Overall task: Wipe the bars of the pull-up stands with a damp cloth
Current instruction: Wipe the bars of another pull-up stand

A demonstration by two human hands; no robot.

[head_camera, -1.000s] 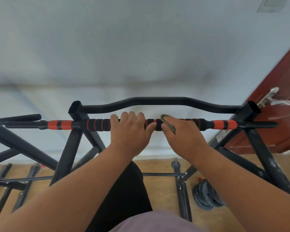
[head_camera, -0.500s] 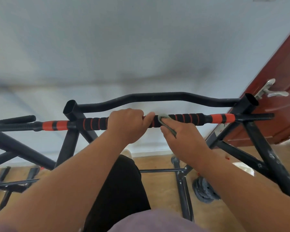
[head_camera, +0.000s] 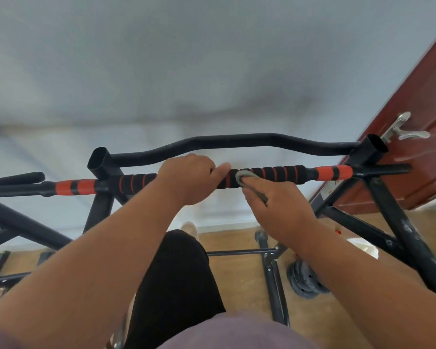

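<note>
Head view, left hand (head_camera: 188,181) gripping ribbed foam bar (head_camera: 275,173); right hand (head_camera: 275,205) pressing grey cloth (head_camera: 247,176)

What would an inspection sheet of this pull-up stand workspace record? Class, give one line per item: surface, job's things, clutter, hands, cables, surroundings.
Surface: wooden floor under the stand.
Job's things: padded bar, black foam with red stripes; grey cloth pressed on it; curved black bar behind.
Clutter: weight plates on the floor by the stand's base.
Hands: left hand grips the padded bar; right hand holds the cloth against it.
Cables: nothing seen.
Surroundings: pale wall; red-brown door with metal handle; second stand at left.
</note>
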